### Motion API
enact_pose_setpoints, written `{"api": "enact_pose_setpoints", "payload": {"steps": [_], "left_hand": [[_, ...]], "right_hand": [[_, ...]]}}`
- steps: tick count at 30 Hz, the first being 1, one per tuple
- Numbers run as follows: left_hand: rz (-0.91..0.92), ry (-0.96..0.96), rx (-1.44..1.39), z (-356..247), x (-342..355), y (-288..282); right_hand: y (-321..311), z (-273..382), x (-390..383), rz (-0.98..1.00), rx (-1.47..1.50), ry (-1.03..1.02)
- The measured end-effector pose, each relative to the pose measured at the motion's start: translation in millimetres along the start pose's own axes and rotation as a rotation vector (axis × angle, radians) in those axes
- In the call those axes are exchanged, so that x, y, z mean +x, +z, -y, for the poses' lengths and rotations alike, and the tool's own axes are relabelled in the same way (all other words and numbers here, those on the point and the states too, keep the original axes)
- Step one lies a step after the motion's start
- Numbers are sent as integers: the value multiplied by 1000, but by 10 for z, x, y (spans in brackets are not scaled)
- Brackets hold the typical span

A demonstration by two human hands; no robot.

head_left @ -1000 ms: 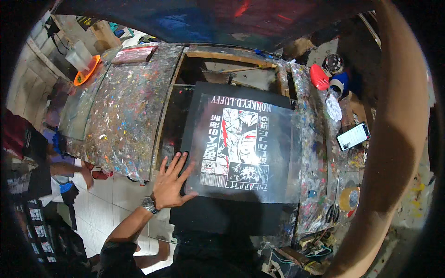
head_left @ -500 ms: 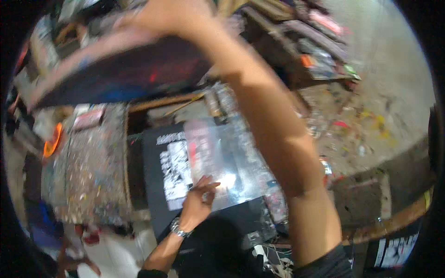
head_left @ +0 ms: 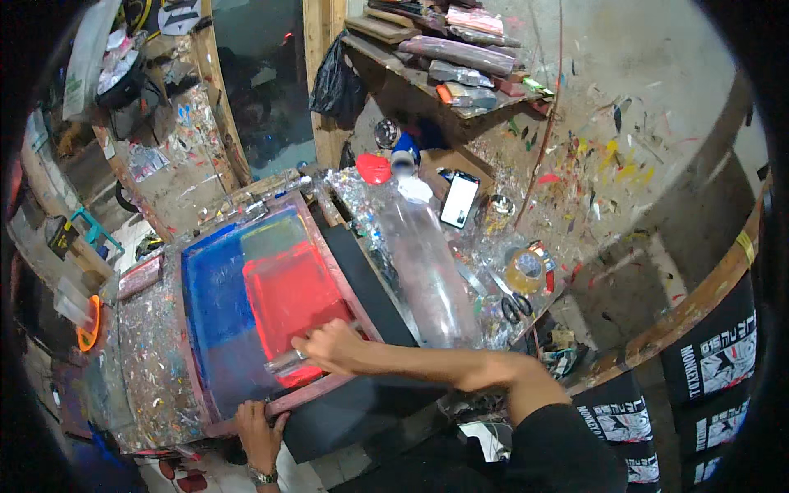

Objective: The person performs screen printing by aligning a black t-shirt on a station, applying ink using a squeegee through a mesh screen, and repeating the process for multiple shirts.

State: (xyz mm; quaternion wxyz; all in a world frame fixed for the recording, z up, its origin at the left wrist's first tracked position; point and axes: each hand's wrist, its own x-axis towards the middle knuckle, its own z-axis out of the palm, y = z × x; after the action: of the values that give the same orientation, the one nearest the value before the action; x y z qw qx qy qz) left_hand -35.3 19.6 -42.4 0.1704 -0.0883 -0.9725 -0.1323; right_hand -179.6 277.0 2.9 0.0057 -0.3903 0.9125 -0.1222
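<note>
A screen printing frame [head_left: 323, 251] lies lowered over black fabric [head_left: 345, 411], its mesh blue with a wide patch of red ink [head_left: 292, 283]. My right hand [head_left: 329, 347] is closed around a squeegee [head_left: 283, 363] at the near end of the red patch. At the frame's near left corner is my left hand [head_left: 259, 440], its fingers over the wooden rim and thumb apart, gripping or pressing it. The frame covers most of the fabric. To its right a clear plastic sheet [head_left: 427, 275] lies on the bench.
Scissors [head_left: 514, 304], a tape roll [head_left: 523, 269] and a phone [head_left: 460, 200] lie on the ink-spattered bench at right. A shelf of squeegees [head_left: 456, 54] stands beyond. Printed black fabrics [head_left: 616, 419] hang at lower right. An orange object [head_left: 90, 323] sits at left.
The raised frame has come down onto the black fabric. My right hand has moved from its far edge to the squeegee. My left hand has left the clear sheet, which now lies to the right.
</note>
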Motion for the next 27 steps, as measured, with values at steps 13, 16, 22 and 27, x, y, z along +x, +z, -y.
{"api": "enact_pose_setpoints", "payload": {"steps": [13,16,22,27], "left_hand": [[113,-114,-74,42,-87,241],[101,-124,-64,4,-162,242],[128,-96,-58,-54,-17,5],[170,-164,-91,-120,83,-28]], "right_hand": [[-125,-1397,2017,-36,-200,-32],[239,-1393,1913,-255,-259,-53],[111,-550,387,-282,-69,-63],[114,36,-393,-34,-137,4]]}}
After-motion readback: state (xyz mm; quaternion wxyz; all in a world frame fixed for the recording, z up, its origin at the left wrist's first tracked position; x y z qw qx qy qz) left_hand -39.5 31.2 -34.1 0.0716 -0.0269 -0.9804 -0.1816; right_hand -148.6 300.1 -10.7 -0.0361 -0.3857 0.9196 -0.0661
